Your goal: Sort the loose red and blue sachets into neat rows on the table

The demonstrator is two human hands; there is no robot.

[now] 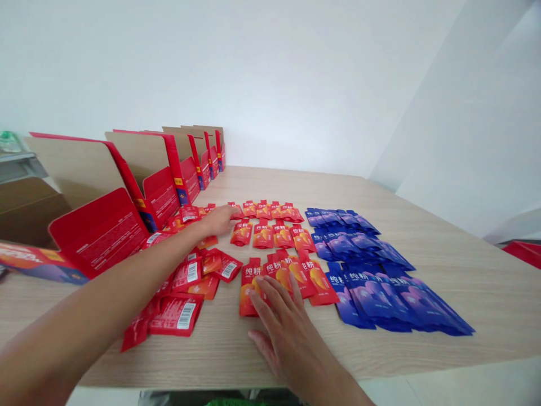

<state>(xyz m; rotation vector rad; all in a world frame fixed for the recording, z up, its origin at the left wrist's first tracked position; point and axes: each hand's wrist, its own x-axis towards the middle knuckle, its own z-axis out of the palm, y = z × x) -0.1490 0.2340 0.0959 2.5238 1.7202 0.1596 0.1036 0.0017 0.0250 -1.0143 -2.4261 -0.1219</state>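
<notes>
My left hand [220, 220] reaches across to the far row of small red-and-orange spouted pouches. Its fingers are closed at the edge of the leftmost red pouch [235, 210] there, partly covering it. My right hand [289, 332] has its fingers spread, with fingertips resting on the near row of red pouches [320, 283], which lie face up and overlap. Between these rows is a middle row of red pouches [262, 234]. Under and beside my left forearm is a loose heap of red pouches [177, 314], several with barcodes showing.
Blue-purple pouches [380, 296] lie in three overlapping rows on the right of the wooden table [456, 265]. Along the left stand several open red cardboard boxes [99, 237], flaps raised, in a line towards the white wall [291, 84]. The table's near edge runs below my hands.
</notes>
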